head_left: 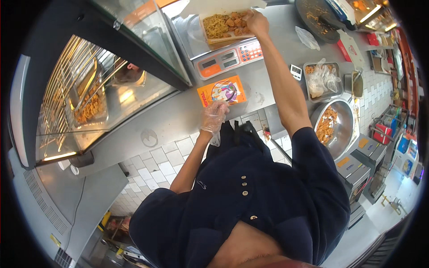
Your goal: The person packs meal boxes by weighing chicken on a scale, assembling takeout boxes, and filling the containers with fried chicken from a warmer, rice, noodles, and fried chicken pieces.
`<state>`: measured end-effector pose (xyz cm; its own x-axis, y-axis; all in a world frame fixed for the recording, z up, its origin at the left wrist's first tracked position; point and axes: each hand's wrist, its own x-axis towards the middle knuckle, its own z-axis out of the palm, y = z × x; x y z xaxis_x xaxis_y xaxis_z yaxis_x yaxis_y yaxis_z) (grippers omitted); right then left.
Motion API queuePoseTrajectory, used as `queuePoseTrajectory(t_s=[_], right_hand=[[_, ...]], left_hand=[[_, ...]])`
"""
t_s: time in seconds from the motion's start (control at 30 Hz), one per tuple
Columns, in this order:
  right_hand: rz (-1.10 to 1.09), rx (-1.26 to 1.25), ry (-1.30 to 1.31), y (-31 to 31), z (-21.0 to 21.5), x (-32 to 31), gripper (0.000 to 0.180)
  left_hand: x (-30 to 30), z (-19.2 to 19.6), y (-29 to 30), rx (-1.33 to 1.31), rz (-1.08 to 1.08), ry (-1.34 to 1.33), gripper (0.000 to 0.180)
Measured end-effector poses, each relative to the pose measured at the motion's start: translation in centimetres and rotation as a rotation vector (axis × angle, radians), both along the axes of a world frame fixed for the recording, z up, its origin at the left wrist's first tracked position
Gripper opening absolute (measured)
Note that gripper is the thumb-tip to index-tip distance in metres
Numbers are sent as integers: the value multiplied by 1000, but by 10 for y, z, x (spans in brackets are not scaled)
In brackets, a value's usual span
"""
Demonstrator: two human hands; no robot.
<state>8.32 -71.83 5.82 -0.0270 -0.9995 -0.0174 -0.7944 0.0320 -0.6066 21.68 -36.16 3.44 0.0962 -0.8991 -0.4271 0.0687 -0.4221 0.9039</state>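
Steel counter [178,111], right hand [256,21] touching food box [223,27]

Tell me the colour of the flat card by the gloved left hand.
Orange card, with a purple-and-white picture; head view.

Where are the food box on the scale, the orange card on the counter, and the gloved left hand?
food box [219,27], head view, on the noodles inside.
orange card [222,91], head view, on its middle.
left hand [214,115], head view, on the glove's back.

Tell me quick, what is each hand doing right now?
Left hand: gloved, open, holding nothing, beside the orange card.
Right hand: at the food box on the scale; its grip cannot be told.
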Motion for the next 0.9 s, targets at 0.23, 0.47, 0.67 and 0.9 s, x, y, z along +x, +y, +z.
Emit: queuePoseTrajectory(t_s=[0.23, 0.47, 0.67, 0.9], right_hand=[[-73, -117, -360, 122, 4, -87, 36], [-561, -352, -606, 383, -22, -237, 47], [-806, -269, -731, 598, -14, -335, 50], [-1028, -253, -858, 746, -61, -434, 53]], left_hand=[[-30, 26, 4, -285, -54, -107, 10], [-128, 15, 40, -726, 87, -446, 15], [-247, 39, 155, -579, -277, -327, 18], [-333, -8, 254, -600, -546, -471, 21]])
